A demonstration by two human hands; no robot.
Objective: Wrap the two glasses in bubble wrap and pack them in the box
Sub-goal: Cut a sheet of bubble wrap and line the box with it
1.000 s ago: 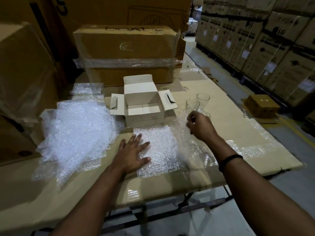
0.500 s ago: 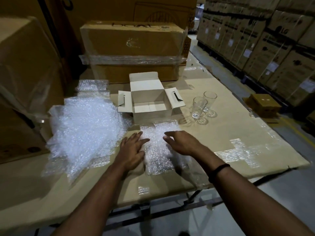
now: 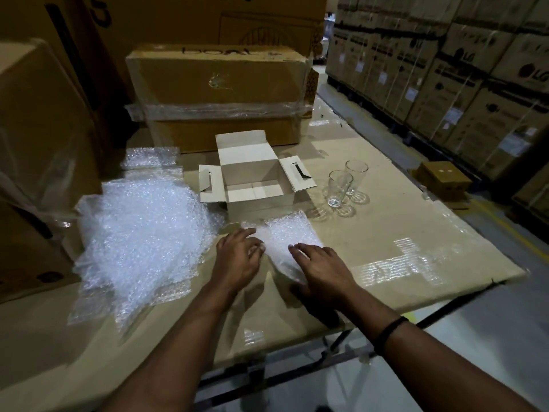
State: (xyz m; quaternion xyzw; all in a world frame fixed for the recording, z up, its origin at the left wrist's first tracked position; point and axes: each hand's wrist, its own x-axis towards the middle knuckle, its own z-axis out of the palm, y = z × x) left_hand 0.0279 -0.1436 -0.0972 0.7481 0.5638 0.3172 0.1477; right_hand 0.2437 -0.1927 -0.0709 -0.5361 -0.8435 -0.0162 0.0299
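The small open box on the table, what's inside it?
Nothing shows inside the small open box: only its bare floor flaps. The near wall hides the floor's front strip. Both glasses stand outside, to its right.

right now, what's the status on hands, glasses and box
Left hand and right hand open, resting on the bubble wrap sheet. Near glass and far glass bare, upright, right of the box. Box open, empty. Nothing between sheet and glasses.
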